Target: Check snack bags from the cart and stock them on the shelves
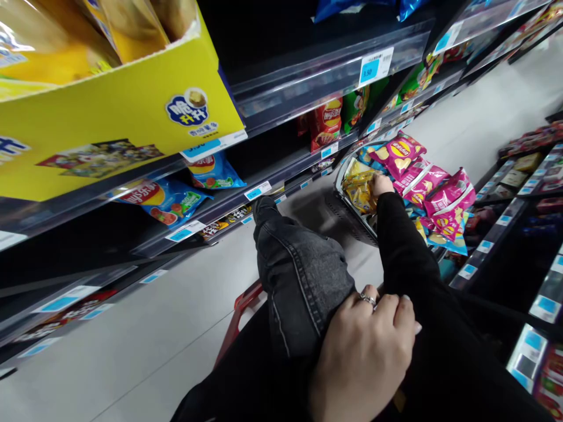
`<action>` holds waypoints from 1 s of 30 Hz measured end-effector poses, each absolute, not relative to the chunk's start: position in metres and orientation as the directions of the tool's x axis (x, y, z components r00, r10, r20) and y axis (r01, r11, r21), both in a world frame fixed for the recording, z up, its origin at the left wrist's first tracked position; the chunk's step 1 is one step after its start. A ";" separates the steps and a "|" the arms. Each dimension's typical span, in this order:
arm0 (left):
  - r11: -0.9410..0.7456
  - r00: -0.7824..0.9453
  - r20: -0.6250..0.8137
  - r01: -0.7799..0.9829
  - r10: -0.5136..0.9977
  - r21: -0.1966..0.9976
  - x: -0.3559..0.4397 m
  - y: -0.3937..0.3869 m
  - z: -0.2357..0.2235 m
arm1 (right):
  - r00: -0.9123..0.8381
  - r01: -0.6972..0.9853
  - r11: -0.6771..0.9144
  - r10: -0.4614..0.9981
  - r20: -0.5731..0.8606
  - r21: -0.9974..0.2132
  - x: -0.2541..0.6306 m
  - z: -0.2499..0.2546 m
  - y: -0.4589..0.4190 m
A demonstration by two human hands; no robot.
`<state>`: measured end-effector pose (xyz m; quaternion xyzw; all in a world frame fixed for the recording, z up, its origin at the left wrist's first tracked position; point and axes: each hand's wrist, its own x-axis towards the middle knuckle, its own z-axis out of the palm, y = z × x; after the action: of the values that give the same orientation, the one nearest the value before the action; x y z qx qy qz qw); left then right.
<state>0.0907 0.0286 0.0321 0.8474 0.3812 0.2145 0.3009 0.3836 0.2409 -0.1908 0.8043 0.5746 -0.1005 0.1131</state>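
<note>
Shiny yellow plastic packets [358, 187] lay inside the dark grey basket [349, 221]; they seemed light, slippery, crushable, best held by a sealed edge. The right hand [382, 184] touched them; the left hand [367, 351] rested, fingers bent, on the black denim leg [303, 275]. I could not tell either grip.

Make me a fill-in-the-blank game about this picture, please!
1. The left hand wears a shiny ____.
2. The packets touching the right hand are coloured ____.
3. The big box fills the picture's top ____ corner.
4. Blue bags below it lie on a ____.

Missing words: ring, yellow, left, shelf.
</note>
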 end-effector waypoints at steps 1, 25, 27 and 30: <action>-0.529 0.617 0.134 0.518 0.775 0.672 0.091 0.029 0.032 | 0.312 0.950 -0.305 0.901 -0.303 0.072 0.385 -0.190 0.240; -0.564 0.633 0.149 0.527 0.759 0.636 0.090 0.029 0.032 | 0.307 0.950 -0.280 0.916 -0.256 0.140 0.355 -0.202 0.198; -0.569 0.637 0.153 0.523 0.756 0.634 0.090 0.031 0.032 | 0.283 0.950 -0.237 0.927 -0.245 0.202 0.353 -0.203 0.201; -0.563 0.634 0.135 0.543 0.761 0.623 0.092 0.030 0.033 | 0.231 0.957 -0.176 0.944 -0.236 0.232 0.356 -0.197 0.199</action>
<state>0.0924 0.0301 0.0332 0.8613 0.3785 0.1990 0.2744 0.3559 0.1988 -0.1965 0.7667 0.6197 -0.0189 0.1667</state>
